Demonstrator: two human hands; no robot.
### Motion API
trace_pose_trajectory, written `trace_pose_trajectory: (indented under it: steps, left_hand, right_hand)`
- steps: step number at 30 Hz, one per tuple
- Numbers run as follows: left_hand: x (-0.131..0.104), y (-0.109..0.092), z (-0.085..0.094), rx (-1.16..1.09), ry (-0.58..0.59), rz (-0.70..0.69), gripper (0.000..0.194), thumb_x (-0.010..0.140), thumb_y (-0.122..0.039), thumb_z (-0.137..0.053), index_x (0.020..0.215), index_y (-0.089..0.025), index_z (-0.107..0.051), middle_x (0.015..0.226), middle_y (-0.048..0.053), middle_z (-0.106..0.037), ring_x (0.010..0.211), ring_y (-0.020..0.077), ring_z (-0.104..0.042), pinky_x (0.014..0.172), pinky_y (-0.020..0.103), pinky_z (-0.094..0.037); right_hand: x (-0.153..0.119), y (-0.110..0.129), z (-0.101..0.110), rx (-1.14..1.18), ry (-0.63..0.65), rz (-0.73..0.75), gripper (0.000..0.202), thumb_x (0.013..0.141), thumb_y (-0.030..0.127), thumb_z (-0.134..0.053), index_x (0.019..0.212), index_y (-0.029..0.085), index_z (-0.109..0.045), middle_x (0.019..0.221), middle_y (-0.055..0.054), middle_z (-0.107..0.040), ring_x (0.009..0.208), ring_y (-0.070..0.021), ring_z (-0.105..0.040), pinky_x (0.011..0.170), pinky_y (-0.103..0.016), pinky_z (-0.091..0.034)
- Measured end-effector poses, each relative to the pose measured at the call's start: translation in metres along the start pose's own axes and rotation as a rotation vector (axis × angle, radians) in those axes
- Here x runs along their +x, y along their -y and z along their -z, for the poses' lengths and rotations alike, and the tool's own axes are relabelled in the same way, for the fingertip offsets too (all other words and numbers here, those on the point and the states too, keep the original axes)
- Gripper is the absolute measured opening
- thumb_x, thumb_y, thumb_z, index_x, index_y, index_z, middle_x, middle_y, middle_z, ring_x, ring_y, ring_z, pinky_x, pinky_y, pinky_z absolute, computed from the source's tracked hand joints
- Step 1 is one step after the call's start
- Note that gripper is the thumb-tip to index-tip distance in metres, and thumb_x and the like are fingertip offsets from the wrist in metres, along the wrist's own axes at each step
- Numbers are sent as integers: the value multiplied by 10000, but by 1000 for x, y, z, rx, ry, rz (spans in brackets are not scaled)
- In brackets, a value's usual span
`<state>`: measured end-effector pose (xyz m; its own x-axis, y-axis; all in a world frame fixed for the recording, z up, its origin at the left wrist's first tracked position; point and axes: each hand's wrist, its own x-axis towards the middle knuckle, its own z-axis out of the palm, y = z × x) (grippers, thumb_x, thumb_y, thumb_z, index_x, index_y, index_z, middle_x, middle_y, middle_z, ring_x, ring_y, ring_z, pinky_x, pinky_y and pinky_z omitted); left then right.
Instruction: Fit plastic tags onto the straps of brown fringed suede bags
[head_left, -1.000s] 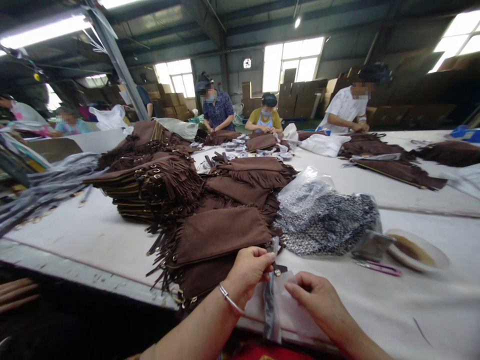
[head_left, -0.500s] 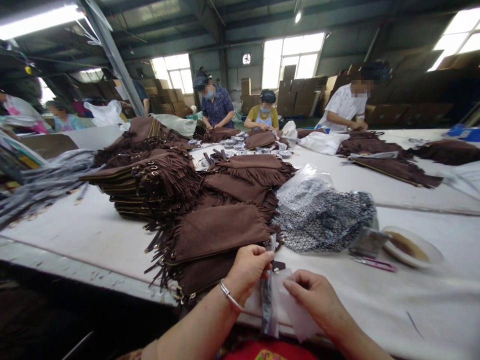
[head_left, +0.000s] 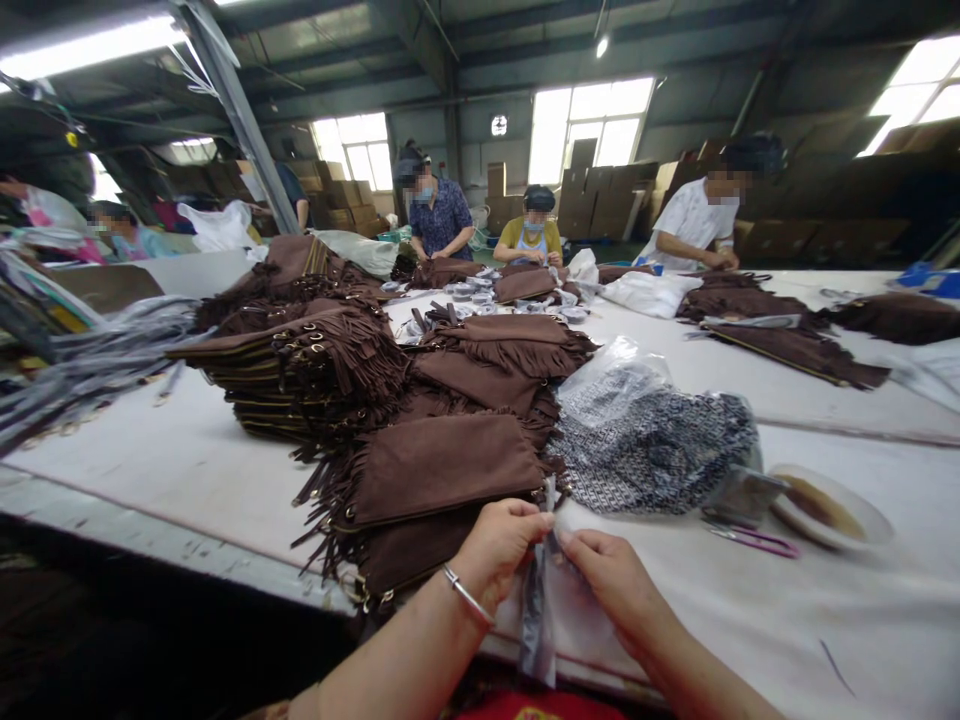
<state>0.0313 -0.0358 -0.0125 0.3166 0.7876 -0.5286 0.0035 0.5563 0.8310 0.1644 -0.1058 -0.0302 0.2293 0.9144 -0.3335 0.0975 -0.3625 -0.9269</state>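
Note:
At the table's near edge my left hand (head_left: 501,553) is closed, pinching the top of a narrow dark strap in translucent wrap (head_left: 535,620). The strap hangs down toward my lap. My right hand (head_left: 611,575) is closed too, its thumb and finger pinching the loose edge of the translucent wrap (head_left: 574,605) just right of the strap. Part of that wrap is hidden behind the right hand. Just beyond my left hand lies a brown fringed bag (head_left: 450,465) with a zipper, on top of another one.
A stack of brown fringed bags (head_left: 262,380) stands at left, beside grey wrapped straps (head_left: 112,350). At right are a plastic-bagged black-and-white fabric (head_left: 660,445), purple-handled snips (head_left: 761,541) and a shallow dish (head_left: 866,515). Several people work across the table (head_left: 862,620).
My right hand has moved left and slightly up, closer to my left hand, bringing the translucent wrap over against the strap. The left hand keeps its pinch. The view has tilted slightly.

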Motion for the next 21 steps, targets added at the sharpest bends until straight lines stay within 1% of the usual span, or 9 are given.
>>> trace_pose_trajectory:
  steps: [2,4,6,8,12,18,21]
  left_hand:
    - [-2,-1,1,-13,5,9,419,528,-453,-807,731,-147,-605,631,-10,-565,566,102,-502,523,227,-348]
    - [-5,0,3,-36,26,30,408,601,-479,-760,796,-156,-602,711,14,-610,604,118,-557,537,231,-386]
    - [-10,3,4,-46,60,71,387,662,-474,-720,848,-158,-597,793,44,-647,628,122,-594,545,231,-413]
    - [-14,8,4,-29,76,111,347,692,-437,-704,849,-151,-587,802,59,-658,615,117,-602,538,225,-429]
    - [-21,16,3,-20,31,109,306,692,-406,-700,796,-158,-554,699,32,-628,544,104,-569,477,202,-415]
    - [-29,14,0,-106,91,93,374,674,-477,-693,812,-152,-568,746,44,-629,569,104,-569,468,196,-426]
    - [-30,16,-2,-40,19,59,357,653,-471,-714,745,-170,-544,638,3,-584,522,99,-533,453,197,-411]
  right_hand:
    - [4,2,-3,63,-23,-2,437,755,569,-568,625,152,-582,490,41,-467,469,-103,-385,446,-234,-267]
    - [7,5,-7,100,-69,-15,416,755,554,-571,630,157,-577,496,32,-495,463,-109,-409,434,-235,-286]
    - [11,8,-12,135,-112,-46,404,749,553,-568,636,166,-570,476,33,-490,434,-111,-407,410,-239,-295]
    - [14,9,-16,172,-122,-77,399,747,558,-561,640,173,-562,455,39,-476,407,-114,-401,391,-243,-299]
    - [16,5,-18,146,-98,-46,396,741,546,-577,631,166,-563,495,30,-503,449,-118,-430,415,-240,-297]
    - [10,2,-14,55,-122,-6,389,767,522,-551,605,169,-531,513,41,-464,489,-108,-398,452,-235,-293]
    - [5,3,-16,61,-96,-18,392,753,540,-564,626,169,-542,514,37,-478,487,-113,-409,451,-236,-299]
